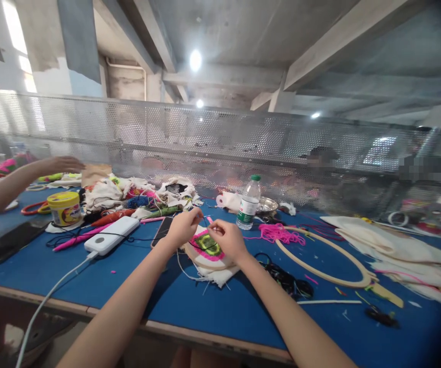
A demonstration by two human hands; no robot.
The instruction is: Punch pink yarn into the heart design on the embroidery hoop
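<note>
A small embroidery hoop (207, 251) with pink and green stitching is held above the blue table (212, 312), near its middle. A thread is pinched by the left hand (184, 226) just above the hoop, fingers closed together. The right hand (228, 240) is closed on the hoop's right edge; a water bottle (248, 203) stands just behind.

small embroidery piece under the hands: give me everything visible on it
The embroidery piece is pale cloth stretched in a small light hoop, lying on the blue table. Its stitched patch is a pink border around green, with a dark middle. Loose cloth edges and pale threads trail out below it. The left hand is at its upper left edge, the right hand at its right, fingers pinched above it around something thin and pink. A dark thread crosses it.
</note>
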